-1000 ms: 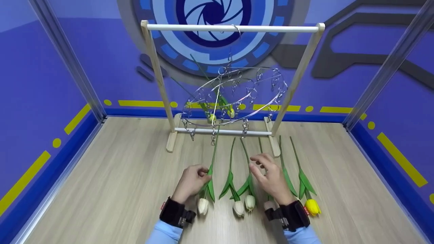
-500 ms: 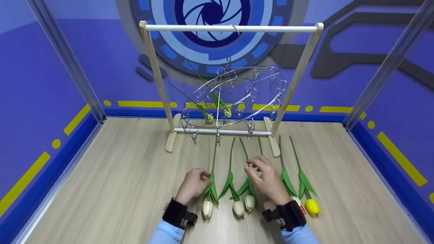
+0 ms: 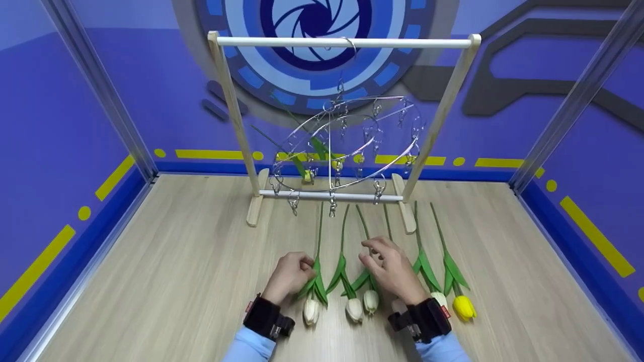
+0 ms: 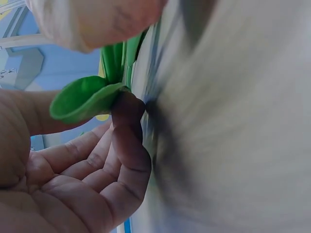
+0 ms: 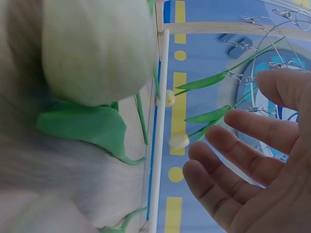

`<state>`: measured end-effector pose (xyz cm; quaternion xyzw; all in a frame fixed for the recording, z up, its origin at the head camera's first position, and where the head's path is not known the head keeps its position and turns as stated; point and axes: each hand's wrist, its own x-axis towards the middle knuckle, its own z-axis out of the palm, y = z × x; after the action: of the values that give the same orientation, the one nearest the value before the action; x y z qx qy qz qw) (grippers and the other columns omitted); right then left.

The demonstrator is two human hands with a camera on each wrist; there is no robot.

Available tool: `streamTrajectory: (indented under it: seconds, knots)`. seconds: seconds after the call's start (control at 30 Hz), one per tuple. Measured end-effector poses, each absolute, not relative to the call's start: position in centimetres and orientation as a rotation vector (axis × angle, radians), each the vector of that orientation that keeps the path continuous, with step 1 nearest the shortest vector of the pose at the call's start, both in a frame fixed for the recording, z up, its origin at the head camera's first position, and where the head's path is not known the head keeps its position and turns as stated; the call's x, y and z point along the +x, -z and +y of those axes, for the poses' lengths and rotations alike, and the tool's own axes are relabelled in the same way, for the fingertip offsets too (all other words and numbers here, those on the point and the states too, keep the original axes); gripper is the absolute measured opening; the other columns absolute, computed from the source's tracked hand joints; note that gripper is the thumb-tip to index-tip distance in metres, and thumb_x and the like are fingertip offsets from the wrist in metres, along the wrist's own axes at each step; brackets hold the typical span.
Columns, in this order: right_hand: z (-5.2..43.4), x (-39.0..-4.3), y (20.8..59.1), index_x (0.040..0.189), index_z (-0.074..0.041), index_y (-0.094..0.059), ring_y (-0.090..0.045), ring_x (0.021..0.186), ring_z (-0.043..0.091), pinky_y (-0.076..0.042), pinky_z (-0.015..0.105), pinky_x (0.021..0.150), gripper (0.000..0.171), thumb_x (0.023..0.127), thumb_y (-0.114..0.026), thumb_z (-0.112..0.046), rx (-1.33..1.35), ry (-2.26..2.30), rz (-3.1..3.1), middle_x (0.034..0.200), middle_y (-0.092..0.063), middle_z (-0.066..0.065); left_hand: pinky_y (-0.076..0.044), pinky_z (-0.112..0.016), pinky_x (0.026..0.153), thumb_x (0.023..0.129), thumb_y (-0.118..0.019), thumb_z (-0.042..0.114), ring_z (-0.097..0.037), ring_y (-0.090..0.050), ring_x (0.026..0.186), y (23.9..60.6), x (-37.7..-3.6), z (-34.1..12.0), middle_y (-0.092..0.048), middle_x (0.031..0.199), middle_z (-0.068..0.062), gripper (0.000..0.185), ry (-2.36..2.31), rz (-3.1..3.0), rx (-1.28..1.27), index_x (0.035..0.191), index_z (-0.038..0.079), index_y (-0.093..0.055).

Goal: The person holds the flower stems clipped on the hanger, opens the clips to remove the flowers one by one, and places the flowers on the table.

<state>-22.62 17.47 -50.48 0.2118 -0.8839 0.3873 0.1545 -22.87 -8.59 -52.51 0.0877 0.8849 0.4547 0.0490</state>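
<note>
My left hand [image 3: 288,275] pinches the leftmost white tulip [image 3: 311,311] by its green leaves, low at the table; in the left wrist view a curled leaf [image 4: 80,99] shows by the thumb and fingertips, with the pale bloom [image 4: 92,22] above. Relaxed and holding nothing, my right hand [image 3: 394,271] hovers over the tulips at the right. Two white tulips [image 3: 354,310] lie between the hands. Another pale bloom is partly hidden under the right wrist, and one more white tulip [image 3: 438,299] pokes out beside it. A yellow tulip [image 3: 464,307] lies farthest right.
Behind the flowers stands a wooden rack [image 3: 344,42]. From its bar hangs a tilted wire hanger [image 3: 329,151] with several metal clips; two tulips [image 5: 179,141] hang from clips at its back, blooms down. Blue panels wall in the wooden table [image 3: 191,281].
The leftmost white tulip has shifted right and slightly toward me with my left hand. My right hand has drifted a little left. The hanger has swung round slightly.
</note>
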Motion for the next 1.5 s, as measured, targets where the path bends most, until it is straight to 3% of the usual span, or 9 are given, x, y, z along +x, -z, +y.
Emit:
streamTrajectory:
  seconds: [0.6, 0.9, 1.3, 1.5]
  knots:
    - [17.49, -22.57, 50.30, 0.121, -0.003, -0.072, -0.067, 0.099, 0.031, -0.058, 0.043, 0.083, 0.025, 0.098, -0.070, -0.012, 0.622, -1.150, -2.579, 0.116, -0.068, 0.008, -0.048, -0.032, 0.072, 0.089, -0.069, 0.000, -0.015, -0.053, 0.076, 52.83, -22.72, -8.28, -0.065, 0.089, -0.006, 0.014, -1.370, 2.725, 0.320, 0.103, -0.003, -0.071]
    - [17.55, -22.52, 50.32, 0.121, -0.003, -0.072, -0.068, 0.099, 0.033, -0.057, 0.051, 0.084, 0.024, 0.100, -0.068, -0.014, 0.631, -1.143, -2.569, 0.118, -0.067, 0.009, -0.053, -0.036, 0.074, 0.091, -0.065, -0.004, -0.019, -0.062, 0.080, 52.71, -22.67, -8.10, -0.069, 0.092, -0.010, 0.014, -1.378, 2.738, 0.288, 0.104, -0.004, -0.071]
    - [17.72, -22.45, 50.16, 0.119, -0.003, -0.072, -0.067, 0.098, 0.026, -0.058, 0.048, 0.083, 0.023, 0.099, -0.070, -0.014, 0.605, -1.152, -2.567, 0.118, -0.067, 0.009, -0.054, -0.036, 0.074, 0.090, -0.071, -0.001, -0.018, -0.062, 0.080, 52.39, -22.78, -8.21, -0.067, 0.089, -0.007, 0.013, -1.371, 2.755, 0.228, 0.103, -0.003, -0.071]
    - [17.74, -22.35, 50.20, 0.119, -0.003, -0.072, -0.068, 0.099, 0.027, -0.058, 0.047, 0.084, 0.023, 0.100, -0.069, -0.015, 0.610, -1.144, -2.576, 0.118, -0.067, 0.008, -0.055, -0.042, 0.082, 0.091, -0.073, 0.004, -0.023, -0.065, 0.087, 52.06, -22.50, -8.87, -0.069, 0.094, -0.009, 0.016, -1.344, 2.760, 0.235, 0.105, -0.002, -0.072]
